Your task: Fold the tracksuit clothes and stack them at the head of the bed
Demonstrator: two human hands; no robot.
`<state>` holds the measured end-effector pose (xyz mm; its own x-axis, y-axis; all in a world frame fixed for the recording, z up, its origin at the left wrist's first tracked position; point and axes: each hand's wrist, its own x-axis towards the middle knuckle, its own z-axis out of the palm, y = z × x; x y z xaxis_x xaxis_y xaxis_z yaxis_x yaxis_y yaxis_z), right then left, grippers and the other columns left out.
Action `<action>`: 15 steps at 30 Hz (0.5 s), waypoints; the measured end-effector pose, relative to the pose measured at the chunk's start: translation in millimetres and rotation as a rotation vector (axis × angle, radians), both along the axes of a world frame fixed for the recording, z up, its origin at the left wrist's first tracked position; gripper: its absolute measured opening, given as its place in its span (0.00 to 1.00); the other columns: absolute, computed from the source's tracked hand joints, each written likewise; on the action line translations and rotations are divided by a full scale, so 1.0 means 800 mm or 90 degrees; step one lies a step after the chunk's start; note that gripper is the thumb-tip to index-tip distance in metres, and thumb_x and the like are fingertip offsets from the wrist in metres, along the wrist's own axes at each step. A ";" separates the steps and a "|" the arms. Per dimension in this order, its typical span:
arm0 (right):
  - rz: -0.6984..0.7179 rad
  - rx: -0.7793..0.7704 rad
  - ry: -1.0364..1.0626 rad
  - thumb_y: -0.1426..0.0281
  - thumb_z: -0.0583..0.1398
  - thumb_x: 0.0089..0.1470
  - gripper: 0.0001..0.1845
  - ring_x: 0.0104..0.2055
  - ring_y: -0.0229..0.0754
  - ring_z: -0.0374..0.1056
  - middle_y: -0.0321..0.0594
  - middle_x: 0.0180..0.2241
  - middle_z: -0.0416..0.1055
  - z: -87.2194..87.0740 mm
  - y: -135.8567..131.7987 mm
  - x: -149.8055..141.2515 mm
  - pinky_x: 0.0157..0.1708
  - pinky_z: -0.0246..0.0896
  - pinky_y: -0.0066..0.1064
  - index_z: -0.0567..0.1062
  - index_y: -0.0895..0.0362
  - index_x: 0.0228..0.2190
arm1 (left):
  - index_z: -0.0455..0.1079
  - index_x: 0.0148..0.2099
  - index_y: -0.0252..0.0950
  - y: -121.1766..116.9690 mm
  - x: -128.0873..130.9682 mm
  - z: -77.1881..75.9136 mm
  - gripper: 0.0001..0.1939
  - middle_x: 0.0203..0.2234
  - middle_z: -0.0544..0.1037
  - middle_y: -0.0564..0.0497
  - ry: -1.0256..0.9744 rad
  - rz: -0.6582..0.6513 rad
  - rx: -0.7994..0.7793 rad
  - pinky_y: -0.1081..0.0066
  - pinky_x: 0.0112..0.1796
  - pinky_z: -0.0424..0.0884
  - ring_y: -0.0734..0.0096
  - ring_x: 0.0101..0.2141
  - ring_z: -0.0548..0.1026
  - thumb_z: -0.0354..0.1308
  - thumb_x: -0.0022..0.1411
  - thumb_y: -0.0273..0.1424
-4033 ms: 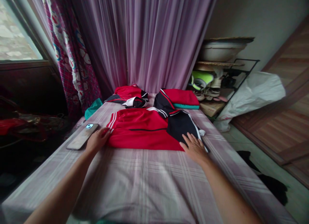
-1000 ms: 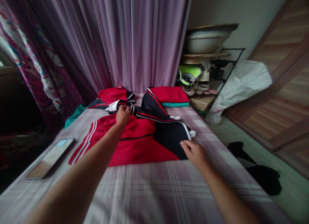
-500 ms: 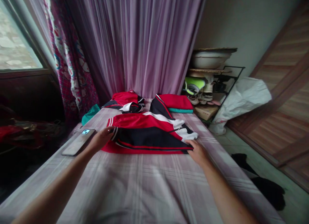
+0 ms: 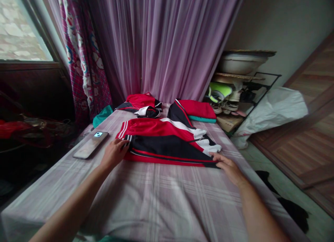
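Observation:
A red, black and white jacket [image 4: 167, 141] lies folded across the bed [image 4: 161, 200], a black sleeve laid along its near edge. My left hand [image 4: 114, 154] rests at the jacket's left end, fingers curled on the sleeve cuff. My right hand [image 4: 228, 167] lies at the right end, fingers stretched flat on the near corner. A phone [image 4: 90, 144] lies on the sheet left of my left hand.
Behind the jacket sit a crumpled red and black garment [image 4: 139, 104] and a folded red and teal stack [image 4: 199, 111]. A shoe rack [image 4: 235, 92] with a basin and a white sack [image 4: 271, 110] stand right of the bed. Purple curtains hang behind.
My left hand drew the black sleeve from the far side across the jacket to its near left end. My right hand stayed at the right corner. The jacket is now folded narrower.

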<state>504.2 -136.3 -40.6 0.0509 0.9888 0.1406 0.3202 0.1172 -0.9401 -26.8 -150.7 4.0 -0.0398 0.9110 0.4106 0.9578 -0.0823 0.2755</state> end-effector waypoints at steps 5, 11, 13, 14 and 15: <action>-0.153 0.063 -0.018 0.59 0.59 0.48 0.18 0.54 0.53 0.70 0.46 0.49 0.77 0.033 0.010 -0.024 0.56 0.61 0.47 0.78 0.53 0.38 | 0.77 0.51 0.42 -0.003 0.018 0.019 0.19 0.57 0.74 0.45 0.105 -0.007 0.046 0.53 0.56 0.66 0.54 0.56 0.71 0.49 0.67 0.41; 0.043 0.226 -0.284 0.63 0.52 0.59 0.24 0.58 0.47 0.67 0.46 0.55 0.73 0.077 0.043 -0.216 0.60 0.59 0.42 0.75 0.55 0.53 | 0.69 0.62 0.43 0.028 0.080 0.008 0.24 0.63 0.68 0.46 0.152 -0.055 -0.064 0.45 0.64 0.50 0.51 0.65 0.59 0.47 0.69 0.44; 0.178 0.213 -0.416 0.62 0.53 0.61 0.27 0.65 0.46 0.59 0.46 0.63 0.64 0.075 0.043 -0.282 0.64 0.51 0.44 0.69 0.53 0.59 | 0.67 0.63 0.42 0.034 0.091 -0.002 0.26 0.64 0.67 0.44 0.157 -0.031 -0.099 0.43 0.64 0.48 0.49 0.65 0.59 0.46 0.68 0.45; 0.219 0.184 -0.480 0.60 0.53 0.62 0.28 0.67 0.47 0.54 0.45 0.66 0.58 0.071 0.042 -0.305 0.65 0.46 0.48 0.65 0.51 0.62 | 0.67 0.64 0.42 0.036 0.092 -0.007 0.27 0.64 0.66 0.44 0.158 -0.023 -0.108 0.43 0.64 0.47 0.49 0.65 0.59 0.46 0.68 0.46; 0.244 0.145 -0.532 0.58 0.52 0.63 0.29 0.69 0.48 0.51 0.45 0.68 0.55 0.066 0.041 -0.320 0.66 0.43 0.51 0.63 0.51 0.63 | 0.67 0.64 0.42 0.037 0.093 -0.010 0.28 0.64 0.66 0.44 0.157 -0.021 -0.112 0.42 0.64 0.47 0.49 0.65 0.59 0.46 0.68 0.47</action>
<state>247.9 -103.4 12.6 -0.4759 0.8615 0.1769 0.7811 0.5064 -0.3653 47.2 -121.3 -3.7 0.0727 0.9680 0.2400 0.9952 -0.0864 0.0470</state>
